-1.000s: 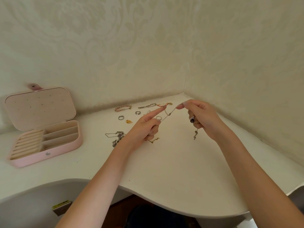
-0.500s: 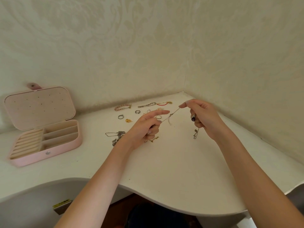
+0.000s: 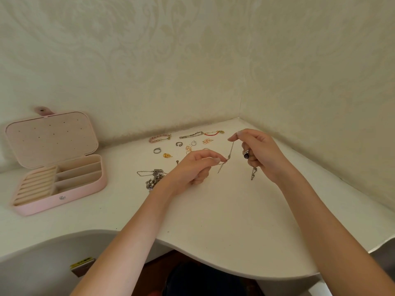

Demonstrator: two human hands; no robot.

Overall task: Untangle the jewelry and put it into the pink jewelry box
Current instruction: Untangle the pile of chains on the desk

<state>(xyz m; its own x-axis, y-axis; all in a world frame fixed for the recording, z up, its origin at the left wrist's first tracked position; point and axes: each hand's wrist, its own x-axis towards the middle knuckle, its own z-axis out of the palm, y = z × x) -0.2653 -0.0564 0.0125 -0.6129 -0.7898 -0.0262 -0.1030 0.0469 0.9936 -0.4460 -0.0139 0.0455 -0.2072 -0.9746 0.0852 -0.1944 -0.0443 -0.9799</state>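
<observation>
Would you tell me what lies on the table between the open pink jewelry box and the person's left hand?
In the head view, between the pink jewelry box and the left hand lies a tangled clump of silver chains; the rest is bare tabletop.

**Where things lie on the corner table**

The jewelry box (image 3: 57,176) stands open at the table's (image 3: 213,231) left, lid tilted back toward the wall. Loose rings and bracelets (image 3: 188,142) lie far, toward the corner. A tangled heap of chains (image 3: 154,178) lies between box and left hand (image 3: 192,169). The right hand (image 3: 260,152) is right of it, a chain (image 3: 230,152) running between both.
</observation>
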